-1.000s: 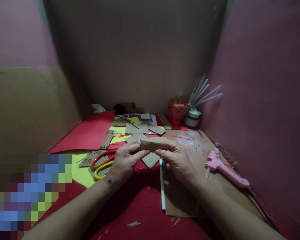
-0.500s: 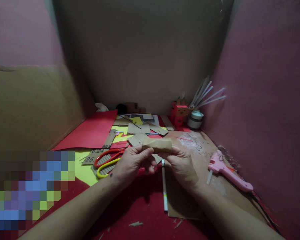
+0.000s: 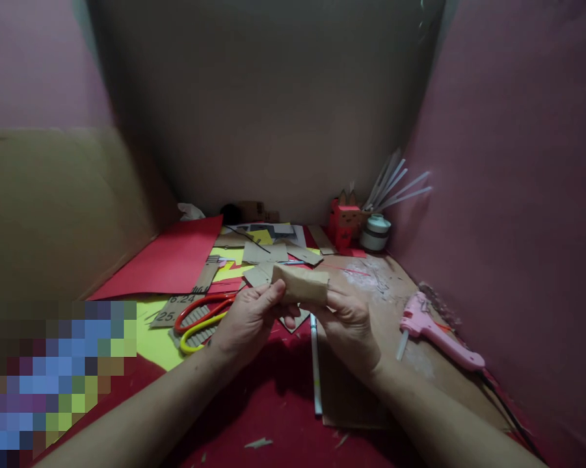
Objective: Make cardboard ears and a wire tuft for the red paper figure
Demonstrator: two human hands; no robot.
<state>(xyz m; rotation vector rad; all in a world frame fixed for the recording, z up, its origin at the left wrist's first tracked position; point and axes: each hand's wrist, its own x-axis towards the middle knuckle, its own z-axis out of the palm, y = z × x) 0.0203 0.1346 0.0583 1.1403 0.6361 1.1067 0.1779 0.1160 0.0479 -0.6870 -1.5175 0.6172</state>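
Note:
A small tan piece of cardboard [image 3: 302,286] is held up between both hands in the middle of the head view. My left hand [image 3: 253,318] grips its left end, with the thumb lying on the face towards me. At the right end, my right hand [image 3: 348,325] has its fingers closed on the piece, their tips partly hidden behind it. Scissors with red and yellow handles [image 3: 205,312] lie just left of my left hand, their blades out of sight. Below the piece, a white pen [image 3: 315,370] rests beside a flat cardboard sheet [image 3: 348,396].
A pink glue gun [image 3: 434,331] lies at the right, its cable running towards me. Red paper [image 3: 168,257] covers the back left. Behind the hands are cardboard scraps [image 3: 266,252]. A red box figure [image 3: 345,224], a lidded jar [image 3: 375,233] and white sticks [image 3: 395,179] stand at the back right.
The cardboard piece has tilted so that more of its broad face shows. Both hands still hold it. The whole view has shifted slightly, with the table things appearing further left.

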